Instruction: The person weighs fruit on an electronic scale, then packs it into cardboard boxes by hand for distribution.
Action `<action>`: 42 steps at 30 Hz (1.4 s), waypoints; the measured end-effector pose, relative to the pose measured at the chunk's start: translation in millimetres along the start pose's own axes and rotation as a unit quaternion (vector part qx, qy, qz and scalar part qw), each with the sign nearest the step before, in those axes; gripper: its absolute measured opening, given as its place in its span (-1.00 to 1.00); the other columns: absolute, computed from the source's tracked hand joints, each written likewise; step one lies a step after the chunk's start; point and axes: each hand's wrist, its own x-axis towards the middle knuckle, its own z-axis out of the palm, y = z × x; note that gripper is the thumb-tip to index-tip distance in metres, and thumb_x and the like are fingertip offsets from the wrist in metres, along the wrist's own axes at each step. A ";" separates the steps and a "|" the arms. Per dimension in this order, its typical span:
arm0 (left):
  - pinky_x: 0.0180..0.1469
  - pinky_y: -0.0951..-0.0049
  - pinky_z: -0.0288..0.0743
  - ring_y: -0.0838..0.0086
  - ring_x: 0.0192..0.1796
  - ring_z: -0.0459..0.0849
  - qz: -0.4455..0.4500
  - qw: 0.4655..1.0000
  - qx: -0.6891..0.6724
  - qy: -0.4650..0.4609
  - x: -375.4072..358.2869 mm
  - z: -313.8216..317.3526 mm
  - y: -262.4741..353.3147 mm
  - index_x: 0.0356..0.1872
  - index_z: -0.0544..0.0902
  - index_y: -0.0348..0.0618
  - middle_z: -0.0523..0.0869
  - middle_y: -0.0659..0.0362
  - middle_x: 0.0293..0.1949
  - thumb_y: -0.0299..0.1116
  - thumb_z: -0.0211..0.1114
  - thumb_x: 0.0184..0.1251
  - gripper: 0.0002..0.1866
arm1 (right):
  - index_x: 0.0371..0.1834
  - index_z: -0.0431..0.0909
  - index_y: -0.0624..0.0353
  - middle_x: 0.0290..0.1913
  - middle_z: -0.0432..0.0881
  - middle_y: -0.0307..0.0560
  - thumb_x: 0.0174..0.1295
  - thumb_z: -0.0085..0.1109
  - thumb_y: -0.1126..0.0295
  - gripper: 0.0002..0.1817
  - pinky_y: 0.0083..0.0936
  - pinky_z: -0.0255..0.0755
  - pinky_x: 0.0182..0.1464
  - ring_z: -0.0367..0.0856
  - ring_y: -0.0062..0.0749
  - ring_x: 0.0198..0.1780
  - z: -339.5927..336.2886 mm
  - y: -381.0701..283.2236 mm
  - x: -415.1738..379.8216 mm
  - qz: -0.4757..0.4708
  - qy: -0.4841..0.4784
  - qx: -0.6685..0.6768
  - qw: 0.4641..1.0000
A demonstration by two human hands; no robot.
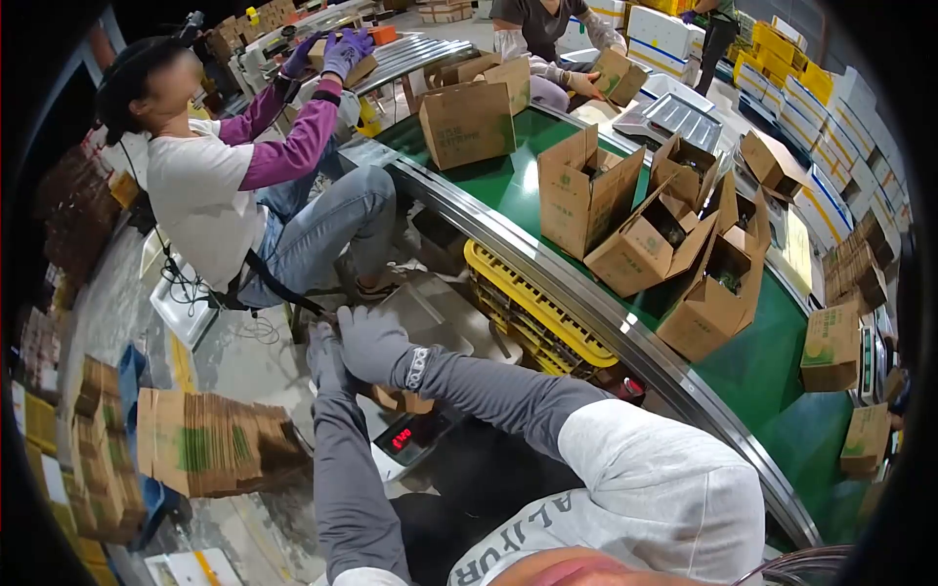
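Observation:
My left hand (327, 359) and my right hand (375, 347), both in grey gloves, are close together over a weighing scale (415, 432) with a red lit display. The fingers of each look drawn in; whatever they hold is hidden. Partly under my right wrist shows a brown cardboard box (404, 399), mostly covered by my forearms. Just beyond my fingers hangs the end of a dark strap (293, 292) from a seated co-worker. A grey flat-topped surface (422, 311) lies past my right hand.
On my right runs a green conveyor belt (535, 137) with a metal rail, carrying several open cartons (640, 244). A yellow crate (532, 313) stands below it. Folded cartons (220, 442) are stacked at left. The co-worker (200, 186) in purple gloves sits ahead; another person (547, 34) handles a box across the belt.

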 end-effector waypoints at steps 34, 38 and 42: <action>0.40 0.15 0.16 -0.02 0.39 0.23 -0.275 0.790 0.465 0.291 -508.2 -215.1 -178.2 0.43 0.17 -0.01 0.19 -0.09 0.41 0.01 0.32 0.05 -0.11 | 0.48 -0.17 0.39 0.40 0.16 0.25 0.10 0.34 0.15 0.05 -0.39 0.14 0.34 0.20 -0.11 0.39 1.6 -122.8 27.1 -0.288 -0.225 0.079 0.928; 0.34 0.11 0.24 -0.01 0.33 0.32 -0.179 0.787 0.539 0.243 -446.0 -235.4 -199.9 0.41 0.22 0.08 0.20 -0.05 0.40 -0.02 0.33 0.01 -0.13 | 0.46 -0.08 0.35 0.31 0.28 0.12 0.20 0.26 0.21 -0.10 -0.40 0.25 0.25 0.33 -0.24 0.27 -17.6 -246.8 -58.4 -0.443 -0.191 0.202 0.852; 0.17 0.11 0.39 0.03 0.17 0.50 -0.222 0.878 0.399 0.143 -461.8 -245.8 -181.0 0.29 0.38 0.12 0.41 -0.05 0.23 -0.09 0.28 0.08 -0.34 | 0.46 -0.05 0.31 0.24 0.36 0.09 0.18 0.25 0.22 -0.11 -0.35 0.35 0.19 0.41 -0.27 0.20 -0.9 -335.5 -138.5 -0.403 -0.430 0.313 0.745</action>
